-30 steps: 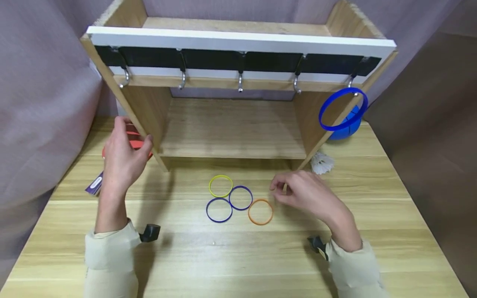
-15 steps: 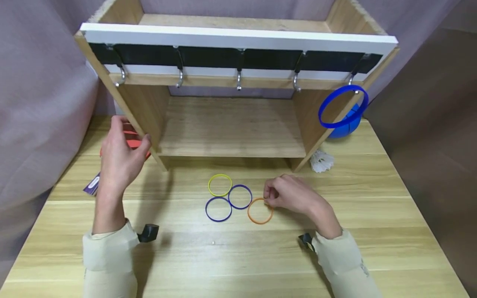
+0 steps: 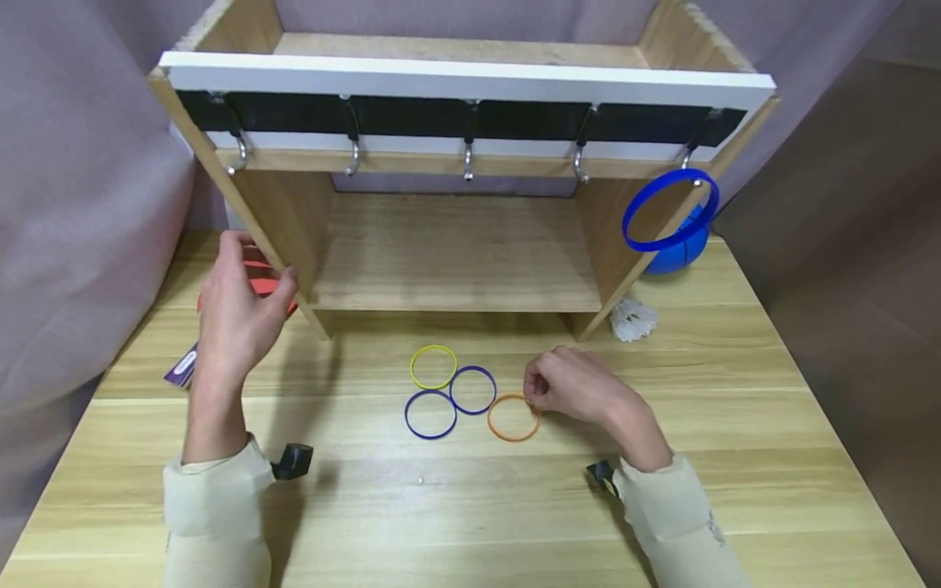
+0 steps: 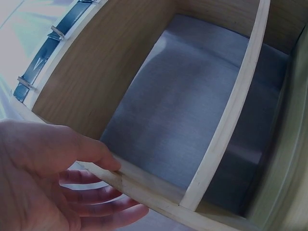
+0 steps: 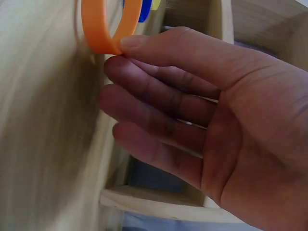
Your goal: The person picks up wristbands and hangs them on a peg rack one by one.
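At the right side of the flat rings, my right hand pinches the edge of the orange ring between thumb and fingertips. The right wrist view shows its orange band at the thumb tip, other fingers loosely bent below. Beside it on the table lie two dark blue rings and a yellow ring, close together. My left hand grips the left side panel of a wooden shelf, its thumb on the inner side and fingers outside.
A rail with several metal hooks crosses the shelf's upper front. From the rightmost hook hangs a bright blue ring. A blue ball and a shuttlecock lie right of the shelf. Left are a red object and a purple-and-white item.
My right hand has moved left to the orange ring and now pinches its right edge. The left hand keeps its grip on the side panel. The rings have stayed in place.
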`<state>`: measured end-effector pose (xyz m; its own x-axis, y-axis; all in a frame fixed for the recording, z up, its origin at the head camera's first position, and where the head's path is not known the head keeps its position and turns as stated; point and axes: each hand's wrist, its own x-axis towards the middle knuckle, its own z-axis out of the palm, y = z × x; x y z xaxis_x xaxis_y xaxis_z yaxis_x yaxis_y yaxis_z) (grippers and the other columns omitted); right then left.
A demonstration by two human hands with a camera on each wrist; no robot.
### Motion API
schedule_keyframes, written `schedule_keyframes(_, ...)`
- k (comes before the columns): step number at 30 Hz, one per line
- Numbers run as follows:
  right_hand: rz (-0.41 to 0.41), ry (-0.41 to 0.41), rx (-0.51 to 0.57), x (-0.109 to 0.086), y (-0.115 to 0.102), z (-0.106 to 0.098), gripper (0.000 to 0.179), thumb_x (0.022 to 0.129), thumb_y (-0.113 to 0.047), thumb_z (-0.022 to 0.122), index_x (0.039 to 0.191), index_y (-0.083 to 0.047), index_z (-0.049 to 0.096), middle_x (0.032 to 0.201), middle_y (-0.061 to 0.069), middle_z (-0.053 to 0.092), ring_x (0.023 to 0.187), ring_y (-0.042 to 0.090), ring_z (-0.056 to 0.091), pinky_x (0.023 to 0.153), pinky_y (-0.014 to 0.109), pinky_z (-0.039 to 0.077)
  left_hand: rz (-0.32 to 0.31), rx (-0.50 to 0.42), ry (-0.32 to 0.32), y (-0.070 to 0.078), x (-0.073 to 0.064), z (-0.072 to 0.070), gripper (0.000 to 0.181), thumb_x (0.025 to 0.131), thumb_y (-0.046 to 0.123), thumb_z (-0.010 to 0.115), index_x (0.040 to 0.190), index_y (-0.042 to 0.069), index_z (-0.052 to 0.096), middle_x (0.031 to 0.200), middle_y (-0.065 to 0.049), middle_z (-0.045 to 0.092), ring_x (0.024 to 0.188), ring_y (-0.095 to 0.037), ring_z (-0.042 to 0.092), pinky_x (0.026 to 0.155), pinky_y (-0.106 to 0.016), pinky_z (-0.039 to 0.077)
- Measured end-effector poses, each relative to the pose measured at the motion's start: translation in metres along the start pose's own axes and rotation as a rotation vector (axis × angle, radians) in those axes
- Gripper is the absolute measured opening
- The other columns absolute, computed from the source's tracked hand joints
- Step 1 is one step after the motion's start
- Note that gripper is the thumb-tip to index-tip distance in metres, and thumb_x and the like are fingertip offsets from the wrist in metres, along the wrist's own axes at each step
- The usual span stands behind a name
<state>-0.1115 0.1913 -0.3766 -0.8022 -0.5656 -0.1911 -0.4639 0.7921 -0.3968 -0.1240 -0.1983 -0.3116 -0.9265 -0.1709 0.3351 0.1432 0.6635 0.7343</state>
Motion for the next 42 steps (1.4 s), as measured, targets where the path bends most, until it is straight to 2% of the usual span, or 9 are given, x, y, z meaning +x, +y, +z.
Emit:
schedule_keyframes(6,-0.032,0.068,0.007,-0.009,-0.006,-0.015,0.015,0.082,-0.009,0.073,0.077,-0.021,0.067,0.069,-0.013,0.056,0.064,0.005,0.050,0.059,0.026,0.044,0.005,0.001,0.001,-0.001,-0.001,-0.001,0.040,0.092,0.013,0.063,0.125,-0.001,0.045,0.113,-0.016,0.060,0.101,-0.028,0.061,0.068,-0.009,0.043)
schedule_keyframes(14,-0.138,0.302,-0.023,-0.036,-0.019,-0.047,0.010,0.084,-0.013,0.076,0.088,-0.021,0.072,0.081,-0.017,0.064,0.071,0.001,0.058,0.057,0.024,0.049,0.027,-0.009,0.015,-0.003,-0.002,0.000,0.041,0.091,0.012,0.064,0.125,-0.002,0.046,0.112,-0.016,0.061,0.100,-0.030,0.062,0.067,-0.008,0.043)
schedule_keyframes(19,-0.187,0.541,-0.029,-0.049,-0.041,-0.069,0.012,0.083,-0.014,0.079,0.091,-0.021,0.072,0.085,-0.016,0.065,0.071,0.001,0.058,0.051,0.020,0.047,0.026,-0.017,0.012,-0.002,-0.002,0.001,0.041,0.091,0.011,0.064,0.125,-0.002,0.046,0.112,-0.016,0.060,0.100,-0.030,0.062,0.067,-0.008,0.043)
schedule_keyframes(24,-0.273,0.796,0.021,-0.057,-0.074,-0.100,0.018,0.078,-0.006,0.082,0.094,-0.011,0.075,0.088,-0.008,0.070,0.071,0.003,0.058,0.057,0.015,0.047,0.027,-0.021,0.014,-0.001,-0.001,0.000,0.039,0.091,0.010,0.064,0.124,-0.003,0.046,0.111,-0.016,0.060,0.099,-0.029,0.062,0.067,-0.008,0.044)
schedule_keyframes(27,-0.310,1.038,0.026,-0.057,-0.090,-0.122,0.013,0.079,-0.008,0.081,0.092,-0.007,0.077,0.086,-0.002,0.072,0.066,0.011,0.059,0.061,0.013,0.045,0.033,-0.020,0.016,-0.001,0.000,0.001,0.038,0.091,0.010,0.063,0.123,-0.003,0.046,0.110,-0.016,0.061,0.099,-0.029,0.063,0.067,-0.008,0.044)
schedule_keyframes(30,-0.291,1.276,0.001,-0.051,-0.096,-0.145,0.006,0.082,-0.016,0.079,0.085,-0.011,0.079,0.080,0.001,0.072,0.064,0.019,0.062,0.064,0.012,0.045,0.037,-0.014,0.017,-0.001,0.000,0.002,0.038,0.091,0.010,0.063,0.123,-0.003,0.046,0.110,-0.017,0.061,0.098,-0.029,0.063,0.068,-0.008,0.044)
schedule_keyframes(32,-0.254,1.366,-0.033,-0.047,-0.097,-0.156,0.006,0.083,-0.021,0.077,0.082,-0.015,0.080,0.077,0.000,0.072,0.062,0.022,0.062,0.064,0.011,0.043,0.038,-0.012,0.012,-0.001,0.000,0.002,0.039,0.091,0.010,0.063,0.123,-0.003,0.046,0.110,-0.017,0.061,0.099,-0.029,0.063,0.068,-0.009,0.044)
schedule_keyframes(38,-0.147,1.329,-0.251,-0.034,-0.101,-0.167,0.023,0.092,-0.028,0.066,0.090,-0.009,0.079,0.078,0.002,0.072,0.064,0.022,0.059,0.062,0.011,0.030,0.032,-0.008,0.003,-0.001,0.000,0.001,0.040,0.091,0.009,0.064,0.124,-0.003,0.045,0.111,-0.017,0.060,0.100,-0.030,0.062,0.070,-0.018,0.050)
schedule_keyframes(42,-0.125,1.290,-0.340,-0.029,-0.102,-0.165,0.026,0.095,-0.026,0.063,0.092,-0.005,0.077,0.080,0.008,0.072,0.062,0.023,0.057,0.059,0.014,0.023,0.030,-0.003,0.005,-0.001,0.000,0.000,0.040,0.091,0.010,0.063,0.125,-0.002,0.045,0.111,-0.017,0.060,0.100,-0.029,0.062,0.071,-0.019,0.050)
